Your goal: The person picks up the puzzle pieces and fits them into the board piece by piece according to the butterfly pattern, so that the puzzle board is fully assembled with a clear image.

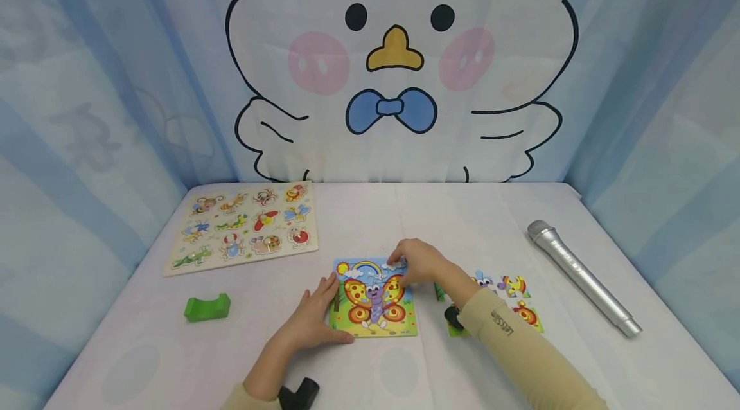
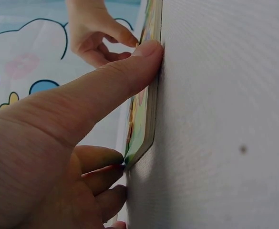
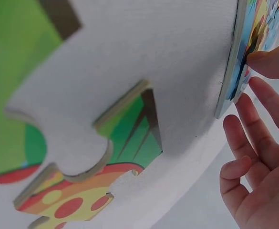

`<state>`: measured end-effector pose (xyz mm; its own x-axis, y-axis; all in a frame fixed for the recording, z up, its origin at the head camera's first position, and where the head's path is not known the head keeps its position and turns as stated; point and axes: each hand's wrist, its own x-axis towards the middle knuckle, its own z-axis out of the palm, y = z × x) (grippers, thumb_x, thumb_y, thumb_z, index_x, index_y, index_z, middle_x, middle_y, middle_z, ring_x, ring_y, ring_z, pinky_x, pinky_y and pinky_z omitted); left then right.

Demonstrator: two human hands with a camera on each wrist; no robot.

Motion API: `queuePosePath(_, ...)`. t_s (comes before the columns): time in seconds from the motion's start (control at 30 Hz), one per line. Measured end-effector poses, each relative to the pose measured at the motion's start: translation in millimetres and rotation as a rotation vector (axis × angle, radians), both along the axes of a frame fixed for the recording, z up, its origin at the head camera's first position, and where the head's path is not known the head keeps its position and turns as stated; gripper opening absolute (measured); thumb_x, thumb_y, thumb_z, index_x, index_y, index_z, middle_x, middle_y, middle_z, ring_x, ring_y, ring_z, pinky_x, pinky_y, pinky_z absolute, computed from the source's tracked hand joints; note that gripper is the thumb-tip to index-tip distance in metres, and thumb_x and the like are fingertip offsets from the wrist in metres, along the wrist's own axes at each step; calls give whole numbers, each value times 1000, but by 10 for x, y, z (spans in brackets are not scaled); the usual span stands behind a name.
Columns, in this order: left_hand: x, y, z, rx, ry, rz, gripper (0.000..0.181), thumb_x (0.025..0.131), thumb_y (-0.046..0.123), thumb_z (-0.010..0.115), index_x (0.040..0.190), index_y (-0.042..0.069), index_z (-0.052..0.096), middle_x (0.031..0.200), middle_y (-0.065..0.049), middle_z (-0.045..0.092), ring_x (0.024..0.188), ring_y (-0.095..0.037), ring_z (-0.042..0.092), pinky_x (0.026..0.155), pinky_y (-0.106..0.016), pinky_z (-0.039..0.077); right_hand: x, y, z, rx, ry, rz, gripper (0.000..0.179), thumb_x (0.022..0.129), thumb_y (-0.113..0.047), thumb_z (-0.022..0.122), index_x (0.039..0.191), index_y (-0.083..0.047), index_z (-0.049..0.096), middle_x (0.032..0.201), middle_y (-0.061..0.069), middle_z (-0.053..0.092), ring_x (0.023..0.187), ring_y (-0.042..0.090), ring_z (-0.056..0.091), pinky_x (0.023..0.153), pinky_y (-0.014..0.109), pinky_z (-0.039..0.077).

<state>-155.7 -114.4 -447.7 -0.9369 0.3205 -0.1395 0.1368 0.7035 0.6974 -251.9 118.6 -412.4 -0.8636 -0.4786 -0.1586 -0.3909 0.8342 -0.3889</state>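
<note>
A butterfly jigsaw board (image 1: 376, 331) lies flat on the table in front of me. My left hand (image 1: 312, 320) steadies its lower left corner, fingers spread along the left edge and thumb against the near edge. Its thumb (image 2: 129, 64) reaches along the board's side in the left wrist view. At the board's upper right corner, my right hand (image 1: 424, 260) pinches a small puzzle piece (image 3: 244, 78) between thumb and fingers, low over the picture. Loose puzzle pieces (image 1: 525, 313) lie right of the board, partly hidden by the right sleeve; one green-and-orange piece (image 3: 134, 129) shows close up.
A wooden insect peg puzzle (image 1: 248, 223) rests at the back left. Nearer me on the left is a green block (image 1: 207, 308) with a curved notch. A silver microphone (image 1: 584, 278) lies slantwise at the right. Patterned curtains stand around the table.
</note>
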Motion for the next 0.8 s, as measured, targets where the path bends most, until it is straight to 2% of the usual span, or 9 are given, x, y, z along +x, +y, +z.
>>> queuePosePath(0.37,-6,-7,-21,-7,14,-8,105,62,38,82,140,-6,28,149,-18,17,137,-36,10,108,-55,4,-2,-14,-5,33,-4,8,34,64,-19,82,96,-16,71,92,-4,58,88,15,54,81,34,46)
queuePosePath(0.8,-10,-8,-19,-4,15,-8,105,61,38,83,140,-5,28,149,-18,17,137,-36,10,108,-55,5,-16,-7,-22,22,-11,-8,34,65,-19,82,97,-15,72,91,-5,58,87,13,53,80,33,47)
